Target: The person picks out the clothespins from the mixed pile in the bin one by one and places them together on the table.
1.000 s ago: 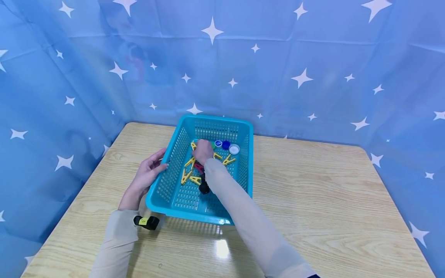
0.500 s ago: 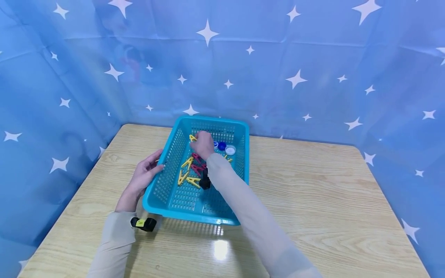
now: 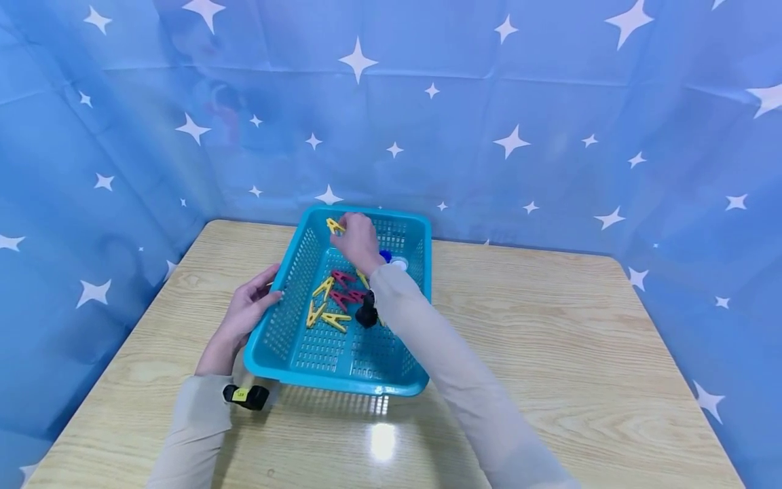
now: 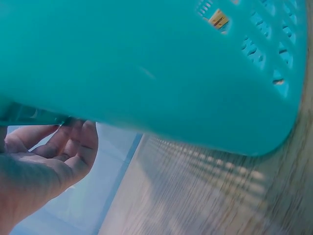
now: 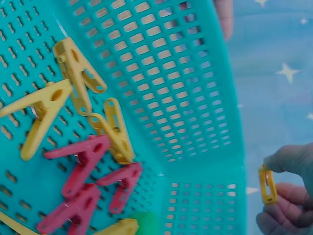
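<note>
My right hand [image 3: 359, 241] pinches a yellow clothespin [image 3: 333, 225] by one end, near the far left corner of a turquoise plastic basket [image 3: 330, 385]. In the right wrist view, thumb and fingertips hold this clothespin [image 5: 267, 185] beyond the basket's wall. My left hand [image 3: 247, 309] grips the basket's left rim, thumb on top and the other fingers on the outer side. On the basket floor lie several yellow clothespins [image 3: 335, 320] and red clothespins [image 3: 339, 300]. A blue cap [image 3: 385, 255] and a white cap [image 3: 400, 263] show partly behind my right wrist.
The basket stands on a wooden table [image 3: 550, 339], with a starry blue curtain [image 3: 452, 122] behind it. A green thing [image 5: 145, 224] lies in the basket, seen in the right wrist view. My right forearm crosses the basket's front right corner.
My right hand has risen from the basket floor toward the far rim with the yellow clothespin. The red clothespins it covered now show. My left hand stays on the rim.
</note>
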### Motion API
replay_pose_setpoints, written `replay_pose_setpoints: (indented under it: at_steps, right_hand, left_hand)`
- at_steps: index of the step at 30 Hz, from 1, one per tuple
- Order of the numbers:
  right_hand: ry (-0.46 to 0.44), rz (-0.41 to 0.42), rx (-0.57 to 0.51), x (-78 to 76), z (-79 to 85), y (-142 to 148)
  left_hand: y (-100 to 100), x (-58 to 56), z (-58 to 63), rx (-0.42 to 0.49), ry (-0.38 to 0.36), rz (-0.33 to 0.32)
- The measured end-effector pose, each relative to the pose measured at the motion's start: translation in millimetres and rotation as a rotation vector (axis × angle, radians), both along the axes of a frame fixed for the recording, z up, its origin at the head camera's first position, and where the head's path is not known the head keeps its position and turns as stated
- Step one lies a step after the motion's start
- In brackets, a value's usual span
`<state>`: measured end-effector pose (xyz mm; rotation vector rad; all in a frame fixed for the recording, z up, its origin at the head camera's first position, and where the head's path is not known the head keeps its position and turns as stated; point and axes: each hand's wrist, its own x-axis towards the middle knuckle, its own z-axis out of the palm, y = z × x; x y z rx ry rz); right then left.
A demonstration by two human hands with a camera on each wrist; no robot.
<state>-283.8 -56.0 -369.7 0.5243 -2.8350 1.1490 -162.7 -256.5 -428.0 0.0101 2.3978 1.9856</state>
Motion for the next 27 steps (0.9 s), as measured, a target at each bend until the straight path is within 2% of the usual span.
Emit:
replay_pose_setpoints:
  at_steps: [7, 20, 27]
  right_hand:
    - [-0.006, 0.001, -0.027, 4.5, 19.8, 9.9]
    - [0.075, -0.055, -0.055, 13.4, 33.5, 36.2]
    - [0.131, -0.069, -0.099, 20.4, 42.0, 51.8]
  left_hand:
    - [-0.3, 0.2, 0.4, 0.015, 0.009, -0.012]
    - [0.7, 0.9, 1.2, 0.050, -0.005, -0.019]
    - [1.3, 1.2, 0.3, 0.036, -0.003, -0.011]
